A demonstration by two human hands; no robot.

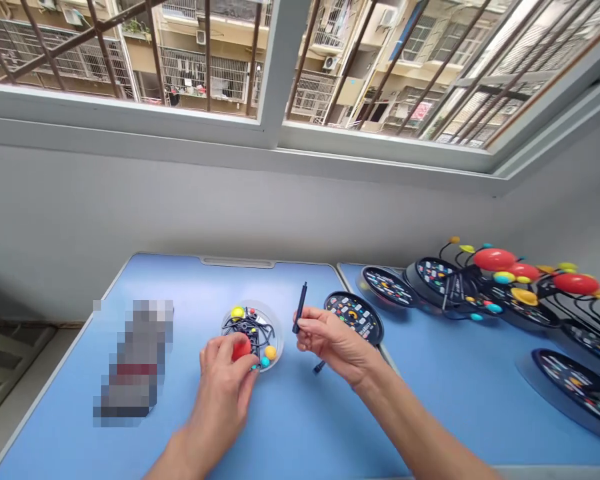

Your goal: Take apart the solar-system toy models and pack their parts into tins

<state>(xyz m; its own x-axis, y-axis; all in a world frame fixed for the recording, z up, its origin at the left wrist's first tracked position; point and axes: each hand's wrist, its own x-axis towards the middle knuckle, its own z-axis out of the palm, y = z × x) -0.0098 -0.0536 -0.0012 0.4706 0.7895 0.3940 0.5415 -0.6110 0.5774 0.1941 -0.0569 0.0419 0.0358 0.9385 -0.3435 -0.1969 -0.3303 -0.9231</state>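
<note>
The left hand [224, 387] is curled closed over a red ball [241, 349], fingers on top and thumb at its side, so the ball shows only in part between them and appears to be held. It sits at the near edge of a transparent round dish [279, 333] on a blue table [290, 417], with the hand overlapping the dish. Inside the dish lies a tangle of black wire arms [253, 327], along with a yellow ball [237, 312], an orange-yellow ball [271, 352] and a small teal ball [265, 361]. To the right, the right hand [334, 345] is nearly closed, pinching a slim black rod [300, 309] between thumb and fingers; the rod stands tilted, and its lower end pokes out beneath the hand. Just beyond that hand, a round black base disc [354, 319] printed with colourful planets lies at the join with a second blue table [455, 400]. Farther right on that table stand assembled solar-system models [495, 260] with red, yellow and teal balls on black wire arms, crowded together on similar discs. At the left of the first table lies an object [137, 360] too pixelated to identify. Beyond the tables are a grey wall [230, 207] and a barred window [280, 67].
</note>
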